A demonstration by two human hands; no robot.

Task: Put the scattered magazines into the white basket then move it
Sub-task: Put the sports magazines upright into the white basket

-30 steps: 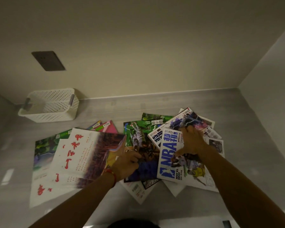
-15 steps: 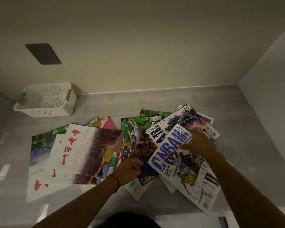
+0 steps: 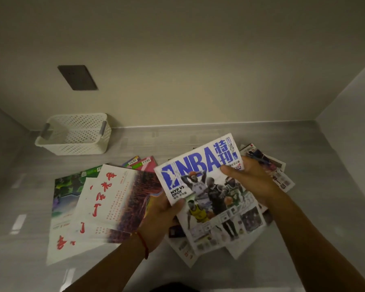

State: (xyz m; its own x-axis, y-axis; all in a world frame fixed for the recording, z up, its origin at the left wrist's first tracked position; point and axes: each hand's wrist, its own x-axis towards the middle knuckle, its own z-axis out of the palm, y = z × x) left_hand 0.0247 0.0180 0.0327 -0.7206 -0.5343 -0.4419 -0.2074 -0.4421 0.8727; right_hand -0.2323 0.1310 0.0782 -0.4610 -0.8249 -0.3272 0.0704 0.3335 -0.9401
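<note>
Both hands hold the NBA magazine point(image 3: 209, 186) lifted above the pile and tilted toward me. My left hand point(image 3: 162, 220) grips its left edge, thumb on the cover. My right hand point(image 3: 251, 182) grips its upper right part. A white magazine with red characters point(image 3: 114, 199) lies left of my hands, on top of a green one point(image 3: 67, 190). More magazines point(image 3: 270, 165) stick out behind my right hand. The white perforated basket point(image 3: 76, 148) stands empty at the back left against the wall.
The grey floor point(image 3: 303, 207) meets walls at the back and on the right. A dark wall plate point(image 3: 77, 77) sits above the basket. Pink and green magazine corners point(image 3: 141, 164) show between the basket and the pile.
The NBA magazine has been lifted off the pile and turned upward. My left hand moved from the dark magazine to the NBA magazine's left edge.
</note>
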